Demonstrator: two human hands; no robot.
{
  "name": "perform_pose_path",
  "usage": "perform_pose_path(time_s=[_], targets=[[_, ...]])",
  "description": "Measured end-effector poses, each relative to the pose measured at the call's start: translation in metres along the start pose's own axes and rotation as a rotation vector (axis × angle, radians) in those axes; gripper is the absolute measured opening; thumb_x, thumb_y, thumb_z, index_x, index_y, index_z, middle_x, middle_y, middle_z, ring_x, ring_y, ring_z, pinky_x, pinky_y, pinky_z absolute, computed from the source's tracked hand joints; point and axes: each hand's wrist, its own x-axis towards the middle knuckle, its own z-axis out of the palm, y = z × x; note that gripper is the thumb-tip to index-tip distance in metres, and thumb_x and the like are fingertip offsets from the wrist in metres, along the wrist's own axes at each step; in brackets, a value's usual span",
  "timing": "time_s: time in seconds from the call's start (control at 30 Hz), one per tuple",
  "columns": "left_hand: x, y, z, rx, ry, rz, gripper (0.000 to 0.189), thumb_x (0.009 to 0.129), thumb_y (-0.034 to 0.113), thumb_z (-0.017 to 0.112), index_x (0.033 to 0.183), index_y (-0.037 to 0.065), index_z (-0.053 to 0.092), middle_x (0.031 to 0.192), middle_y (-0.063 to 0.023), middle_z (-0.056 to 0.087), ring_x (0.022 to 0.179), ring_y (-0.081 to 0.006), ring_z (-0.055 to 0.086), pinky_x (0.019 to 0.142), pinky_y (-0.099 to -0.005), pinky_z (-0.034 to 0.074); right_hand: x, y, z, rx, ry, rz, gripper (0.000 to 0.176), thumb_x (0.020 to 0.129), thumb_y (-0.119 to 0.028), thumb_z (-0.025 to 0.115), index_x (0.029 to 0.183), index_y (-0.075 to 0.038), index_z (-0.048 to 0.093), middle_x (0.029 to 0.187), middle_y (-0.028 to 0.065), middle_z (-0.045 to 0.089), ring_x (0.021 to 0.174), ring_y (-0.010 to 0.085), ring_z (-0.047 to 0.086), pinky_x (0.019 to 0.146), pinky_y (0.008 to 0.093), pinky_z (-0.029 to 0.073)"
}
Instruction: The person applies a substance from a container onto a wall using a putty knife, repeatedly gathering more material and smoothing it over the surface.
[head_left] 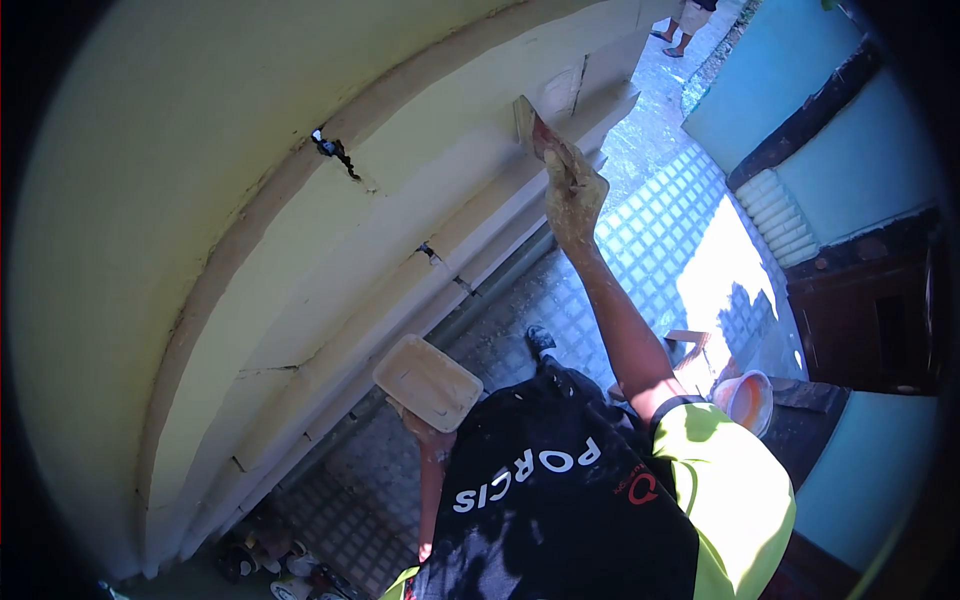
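My right hand [577, 195], smeared with pale compound, is wrapped round a putty knife [525, 122]. The knife's blade lies against the cream wall moulding [450, 130], close to a rough pale patch [567, 88]. Lower down, near my waist, my left hand [425, 428] grips a rectangular plastic tub [430, 388] from beneath and the side; its fingers are mostly hidden by it. A beige layer coats the inside of the tub.
Dark cracks [335, 152] cut the moulding's edge. A bucket [745, 402] stands on the right near a dark wooden door [870, 325]. Assorted items [275, 560] lie at the lower left on the patterned floor [650, 245]. Another person's legs [688, 28] show far off.
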Motion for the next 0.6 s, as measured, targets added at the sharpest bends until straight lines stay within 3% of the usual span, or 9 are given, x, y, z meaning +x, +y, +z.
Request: perform_pose_path(time_s=[0.07, 0.17, 0.3, 0.4, 0.5, 0.6], targets=[[-0.004, 0.005, 0.011, 0.151, 0.032, 0.052, 0.071, 0.096, 0.062, 0.041, 0.145, 0.011, 0.038, 0.133, -0.0136, 0.056, 0.115, -0.0316, 0.062, 0.092, -0.0503, 0.056, 0.013, 0.015, -0.01, 0.063, 0.115, 0.028, 0.029, 0.097, -0.011, 0.06, 0.123, 0.0, 0.066, 0.109, 0.0111, 0.072, 0.102, 0.0171, 0.067, 0.09, 0.0293, 0.05], [-0.004, 0.007, 0.01, 0.047, 0.038, -0.005, 0.069, 0.097, 0.062, 0.039, 0.145, 0.012, 0.039, 0.132, -0.0128, 0.056, 0.116, -0.0306, 0.062, 0.093, -0.0492, 0.056, 0.055, 0.031, -0.007, 0.051, 0.283, 0.014, 0.029, 0.097, -0.013, 0.061, 0.122, 0.002, 0.066, 0.106, 0.0104, 0.073, 0.099, 0.0153, 0.066, 0.089, 0.0301, 0.051], [-0.004, 0.008, 0.013, -0.018, -0.003, -0.042, 0.07, 0.097, 0.064, 0.037, 0.145, 0.013, 0.038, 0.131, -0.0123, 0.057, 0.115, -0.0303, 0.062, 0.093, -0.0489, 0.056, 0.058, 0.032, 0.009, -0.101, 0.067, -0.041, 0.031, 0.097, -0.015, 0.062, 0.124, 0.0, 0.066, 0.111, 0.0109, 0.073, 0.101, 0.0161, 0.067, 0.09, 0.0303, 0.051], [0.001, 0.002, 0.005, -0.078, -0.022, -0.073, 0.07, 0.097, 0.064, 0.036, 0.145, 0.013, 0.037, 0.132, -0.0121, 0.056, 0.115, -0.0305, 0.061, 0.093, -0.049, 0.055, 0.03, 0.005, -0.009, 0.01, -0.067, -0.024, 0.032, 0.098, -0.017, 0.062, 0.125, -0.001, 0.066, 0.114, 0.0107, 0.072, 0.105, 0.0161, 0.066, 0.094, 0.0309, 0.05], [0.004, -0.001, -0.001, -0.03, 0.019, -0.067, 0.068, 0.098, 0.063, 0.033, 0.146, 0.014, 0.037, 0.133, -0.0118, 0.055, 0.117, -0.0303, 0.06, 0.094, -0.0493, 0.055, 0.019, 0.034, -0.023, 0.048, 0.007, -0.014, 0.032, 0.099, -0.018, 0.061, 0.127, -0.003, 0.065, 0.114, 0.0101, 0.072, 0.105, 0.0155, 0.065, 0.093, 0.0311, 0.05], [0.0, 0.004, 0.019, 0.037, 0.04, -0.032, 0.069, 0.098, 0.064, 0.029, 0.147, 0.015, 0.036, 0.136, -0.0108, 0.054, 0.119, -0.0303, 0.059, 0.095, -0.0495, 0.054, 0.028, 0.059, -0.017, 0.056, 0.213, 0.085, 0.033, 0.099, -0.017, 0.059, 0.13, -0.005, 0.063, 0.113, 0.0098, 0.072, 0.104, 0.0143, 0.065, 0.092, 0.0301, 0.05]])
